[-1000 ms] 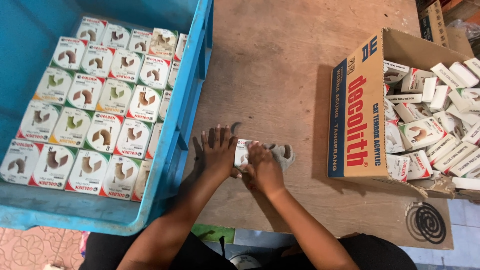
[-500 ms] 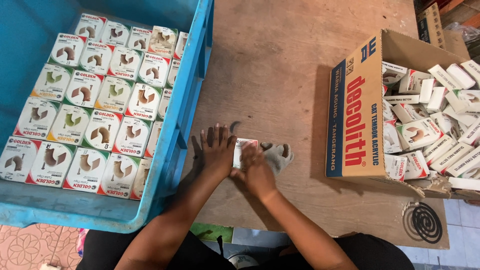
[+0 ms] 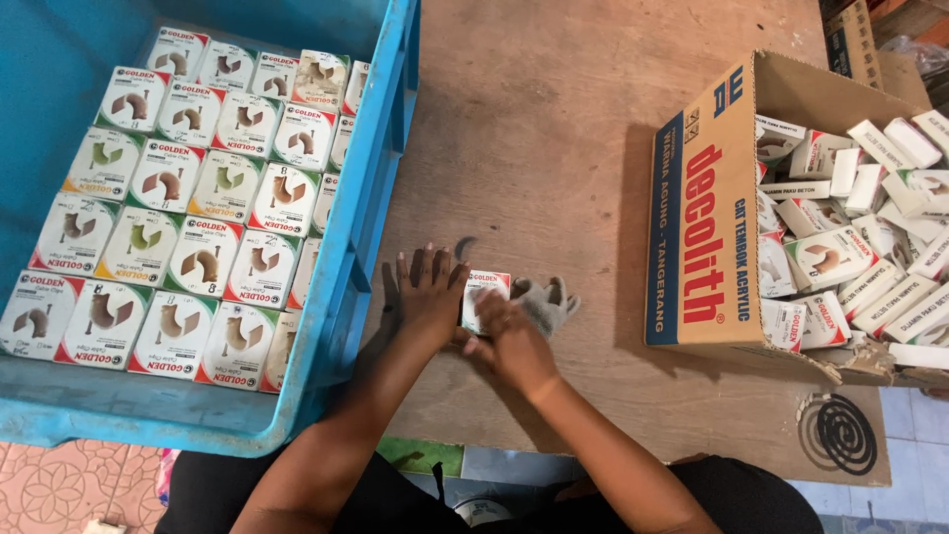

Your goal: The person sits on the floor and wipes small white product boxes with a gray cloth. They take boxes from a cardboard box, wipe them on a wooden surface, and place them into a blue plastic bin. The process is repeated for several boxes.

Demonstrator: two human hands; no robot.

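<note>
A small white box (image 3: 483, 296) with a red stripe lies on the brown wooden table (image 3: 554, 148), between my two hands. My left hand (image 3: 427, 294) lies flat with its fingers spread, touching the box's left side. My right hand (image 3: 510, 339) presses on the box's lower right part with bent fingers. A grey glove (image 3: 547, 303) lies just right of the box, partly under my right hand.
A blue plastic crate (image 3: 371, 198) on the left holds rows of the same small white boxes (image 3: 188, 203). An open cardboard carton (image 3: 707, 227) on the right is full of loose small boxes. A dark spiral coil (image 3: 838, 431) lies at the table's near right corner.
My hands stay on the small box and shift a little on it. The crate, the carton and the glove keep their places.
</note>
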